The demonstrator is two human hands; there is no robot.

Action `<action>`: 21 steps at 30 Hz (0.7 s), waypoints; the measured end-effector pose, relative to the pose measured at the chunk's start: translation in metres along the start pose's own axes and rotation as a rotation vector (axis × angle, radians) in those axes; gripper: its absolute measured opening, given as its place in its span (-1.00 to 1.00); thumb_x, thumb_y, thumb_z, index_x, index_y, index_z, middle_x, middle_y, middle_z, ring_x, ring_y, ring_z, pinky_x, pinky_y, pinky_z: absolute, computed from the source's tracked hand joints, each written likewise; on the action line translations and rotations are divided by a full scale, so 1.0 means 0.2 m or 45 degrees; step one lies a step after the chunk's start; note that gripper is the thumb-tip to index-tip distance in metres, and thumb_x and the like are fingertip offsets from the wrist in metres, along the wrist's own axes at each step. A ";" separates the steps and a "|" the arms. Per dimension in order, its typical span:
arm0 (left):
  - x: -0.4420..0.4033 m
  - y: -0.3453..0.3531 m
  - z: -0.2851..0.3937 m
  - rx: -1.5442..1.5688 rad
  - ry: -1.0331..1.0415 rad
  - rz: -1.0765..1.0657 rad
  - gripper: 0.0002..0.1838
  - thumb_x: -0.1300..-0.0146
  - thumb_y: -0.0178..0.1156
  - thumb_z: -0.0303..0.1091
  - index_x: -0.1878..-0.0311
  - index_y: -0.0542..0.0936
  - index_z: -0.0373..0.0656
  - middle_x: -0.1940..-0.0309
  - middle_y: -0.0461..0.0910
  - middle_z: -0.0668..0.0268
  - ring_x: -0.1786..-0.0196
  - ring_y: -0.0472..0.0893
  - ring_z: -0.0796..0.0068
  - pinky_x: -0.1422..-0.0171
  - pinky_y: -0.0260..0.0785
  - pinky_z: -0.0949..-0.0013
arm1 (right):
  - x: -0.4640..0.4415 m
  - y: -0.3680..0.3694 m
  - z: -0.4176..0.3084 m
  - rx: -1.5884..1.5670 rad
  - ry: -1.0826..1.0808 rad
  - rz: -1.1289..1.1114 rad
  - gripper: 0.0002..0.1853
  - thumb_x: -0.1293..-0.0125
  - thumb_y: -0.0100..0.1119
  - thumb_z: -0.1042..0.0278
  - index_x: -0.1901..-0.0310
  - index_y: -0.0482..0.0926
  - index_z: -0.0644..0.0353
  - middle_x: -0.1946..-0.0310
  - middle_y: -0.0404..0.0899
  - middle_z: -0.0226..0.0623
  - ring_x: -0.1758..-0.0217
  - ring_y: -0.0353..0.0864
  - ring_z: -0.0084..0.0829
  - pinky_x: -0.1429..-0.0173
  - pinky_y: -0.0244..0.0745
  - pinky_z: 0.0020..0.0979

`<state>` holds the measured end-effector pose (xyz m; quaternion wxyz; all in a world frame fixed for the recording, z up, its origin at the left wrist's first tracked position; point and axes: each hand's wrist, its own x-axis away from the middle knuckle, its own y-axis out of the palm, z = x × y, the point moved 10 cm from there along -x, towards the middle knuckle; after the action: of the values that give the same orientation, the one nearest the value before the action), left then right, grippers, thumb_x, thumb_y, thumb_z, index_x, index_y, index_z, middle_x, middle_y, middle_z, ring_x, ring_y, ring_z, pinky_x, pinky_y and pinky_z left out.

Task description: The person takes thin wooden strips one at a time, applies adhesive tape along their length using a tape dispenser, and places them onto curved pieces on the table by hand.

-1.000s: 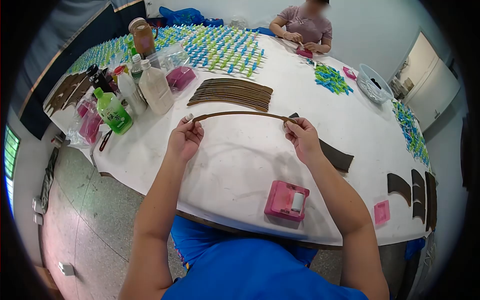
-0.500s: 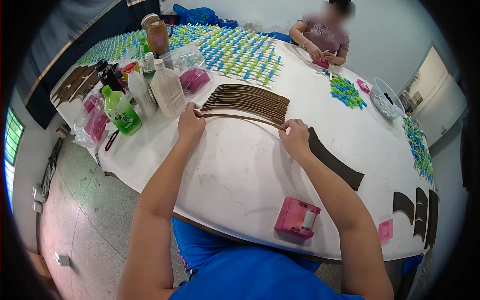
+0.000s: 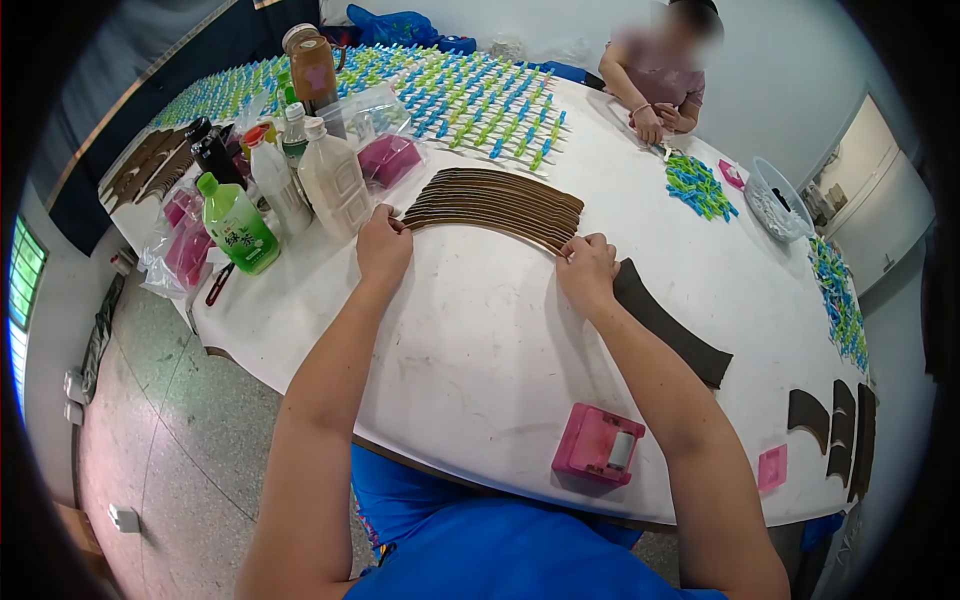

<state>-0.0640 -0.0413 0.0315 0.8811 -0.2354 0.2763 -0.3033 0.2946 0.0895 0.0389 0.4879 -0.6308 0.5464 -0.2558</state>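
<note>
Brown curved strips (image 3: 497, 200) lie in overlapping rows on the white table, forming a fan-like arc. My left hand (image 3: 384, 245) is closed in a pinch at the left end of the nearest curved strip (image 3: 485, 231). At the strip's right end, my right hand (image 3: 588, 268) pinches it too, with fingertips partly hiding the end. The strip rests along the near edge of the row, seemingly touching it. Just right of my right hand lies a dark curved piece (image 3: 668, 325). A pink box with a white roller (image 3: 597, 445) stands nearer my body.
Bottles, including a green one (image 3: 240, 225), crowd the left beside a red cutter (image 3: 219, 285). Blue and green clips (image 3: 470, 100) cover the far table. Across it, a person (image 3: 660, 80) works near a clip pile (image 3: 700, 185) and a clear bowl (image 3: 777, 200).
Both hands have brought the strip away from me, closing the gap to the row of strips. Across the table, the other person's hands have shifted, and the pink thing there is no longer visible.
</note>
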 end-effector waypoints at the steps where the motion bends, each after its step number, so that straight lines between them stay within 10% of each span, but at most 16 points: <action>1: 0.00 -0.01 0.01 -0.018 0.021 0.020 -0.67 -0.25 0.33 -0.43 -0.09 0.66 -0.22 0.22 0.79 0.16 0.03 0.74 0.07 -0.11 0.58 0.05 | 0.00 0.00 0.00 0.000 -0.001 -0.003 -0.85 -0.38 0.34 0.28 0.08 0.76 0.03 -0.22 0.51 -0.22 -0.36 0.40 -0.06 -0.46 0.29 0.04; 21: 0.02 -0.03 0.04 -0.188 -0.019 0.076 -0.59 -0.29 0.38 -0.39 -0.18 0.58 -0.27 -0.04 0.68 0.06 -0.19 0.64 0.00 -0.30 0.50 0.01 | 0.17 -0.13 -0.13 0.088 -0.333 0.175 -0.73 -0.34 0.40 0.17 0.03 0.72 0.12 -0.15 0.49 -0.20 -0.29 0.41 -0.09 -0.38 0.28 0.01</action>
<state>-0.0587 -0.0452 0.0403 0.8721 -0.2934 0.2983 -0.2538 0.2933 0.0470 0.0653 0.5926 -0.6027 0.5111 -0.1561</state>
